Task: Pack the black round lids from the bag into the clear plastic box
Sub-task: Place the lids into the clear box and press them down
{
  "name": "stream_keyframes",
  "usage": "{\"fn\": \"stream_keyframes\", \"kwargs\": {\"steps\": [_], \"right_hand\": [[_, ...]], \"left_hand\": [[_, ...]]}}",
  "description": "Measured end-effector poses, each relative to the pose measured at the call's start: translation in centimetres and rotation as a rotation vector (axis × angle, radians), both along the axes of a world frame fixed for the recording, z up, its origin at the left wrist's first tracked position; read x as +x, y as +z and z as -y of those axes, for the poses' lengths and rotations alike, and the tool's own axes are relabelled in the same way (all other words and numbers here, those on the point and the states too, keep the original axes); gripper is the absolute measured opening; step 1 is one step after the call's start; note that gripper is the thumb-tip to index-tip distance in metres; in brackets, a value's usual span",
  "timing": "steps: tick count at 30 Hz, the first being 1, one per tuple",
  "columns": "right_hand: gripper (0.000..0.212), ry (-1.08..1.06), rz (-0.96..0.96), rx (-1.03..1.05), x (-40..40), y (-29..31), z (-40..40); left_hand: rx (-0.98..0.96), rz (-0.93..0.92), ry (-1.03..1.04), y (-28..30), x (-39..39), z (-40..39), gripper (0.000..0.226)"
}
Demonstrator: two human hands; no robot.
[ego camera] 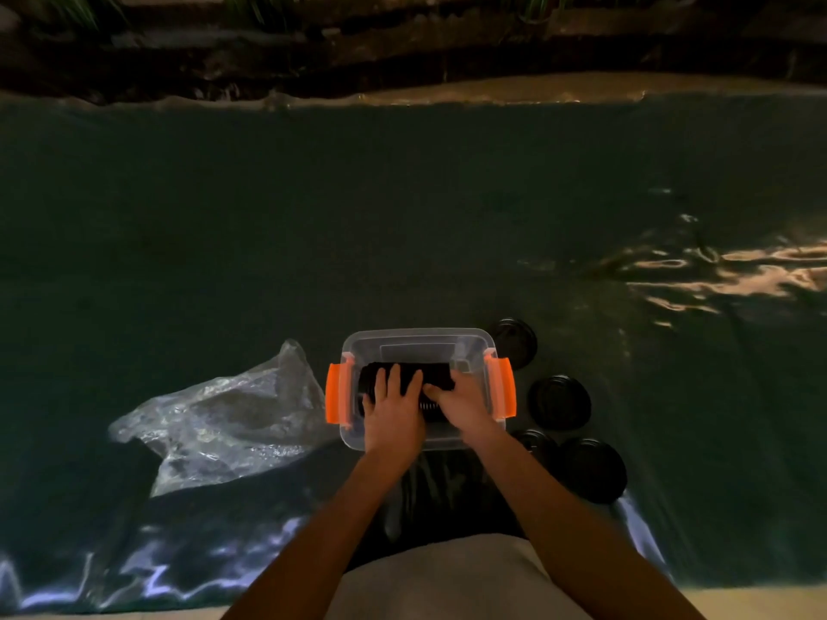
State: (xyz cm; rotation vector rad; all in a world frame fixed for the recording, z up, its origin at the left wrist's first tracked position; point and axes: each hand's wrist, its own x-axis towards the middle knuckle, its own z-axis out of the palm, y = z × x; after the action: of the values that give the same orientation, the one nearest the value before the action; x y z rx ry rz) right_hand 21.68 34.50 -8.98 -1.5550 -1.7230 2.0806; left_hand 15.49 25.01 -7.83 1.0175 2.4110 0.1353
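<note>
The clear plastic box (420,340) with orange side latches (333,392) sits on a dark sheet in front of me. Inside it lies a row of black round lids (432,373) stacked on edge. My left hand (394,407) presses on the left part of the row, fingers spread over it. My right hand (463,400) grips the right part of the same row. Several more black lids lie loose to the right of the box (559,401), (514,344), (590,469). The crumpled clear bag (223,418) lies to the left and looks empty.
A dark green plastic sheet (313,217) covers the ground. Its far edge meets bare soil and plants (402,47). Wrinkles catch light at the right (725,270). My pale-clothed lap (447,575) is at the bottom.
</note>
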Motion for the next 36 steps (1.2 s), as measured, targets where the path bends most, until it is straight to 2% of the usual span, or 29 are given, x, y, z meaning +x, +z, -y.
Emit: {"fn": "stream_keyframes", "kwargs": {"steps": [6,11,18,21,24,26,30,32,34,36], "right_hand": [[0.024,-0.032,0.041,0.054,0.0,0.4,0.1],[0.040,0.044,0.150,0.255,0.1,1.4,0.7],[0.033,0.127,0.133,0.338,1.9,4.0,1.0],[0.020,0.114,0.049,0.372,3.7,5.4,1.2],[0.017,-0.092,-0.045,0.417,6.2,6.8,0.8],[0.017,-0.210,-0.055,0.488,8.3,7.2,-0.1],[0.018,-0.320,0.103,0.658,13.4,6.2,-3.0],[0.021,-0.336,0.218,0.655,15.8,5.2,-4.2],[0.028,-0.254,0.325,0.644,17.7,3.9,-5.1],[0.039,-0.067,0.435,0.657,19.0,2.6,-5.4]], "left_hand": [[-0.009,-0.009,0.011,0.2,0.4,-0.1,0.060],[-0.005,-0.023,0.001,0.3,0.3,-0.1,0.056],[-0.018,0.021,-0.022,1.7,0.1,-0.6,0.053],[0.150,-0.021,-0.003,3.3,0.6,-0.9,0.039],[0.416,-0.015,0.023,5.2,2.7,-1.3,0.024],[0.503,0.036,0.008,6.4,4.6,-1.6,0.017],[0.472,0.197,-0.152,6.3,9.6,-3.0,0.017],[0.442,0.255,-0.249,5.4,12.2,-3.7,0.020],[0.350,0.277,-0.334,3.8,14.3,-4.4,0.031],[0.206,0.239,-0.405,2.0,15.4,-5.2,0.047]]}}
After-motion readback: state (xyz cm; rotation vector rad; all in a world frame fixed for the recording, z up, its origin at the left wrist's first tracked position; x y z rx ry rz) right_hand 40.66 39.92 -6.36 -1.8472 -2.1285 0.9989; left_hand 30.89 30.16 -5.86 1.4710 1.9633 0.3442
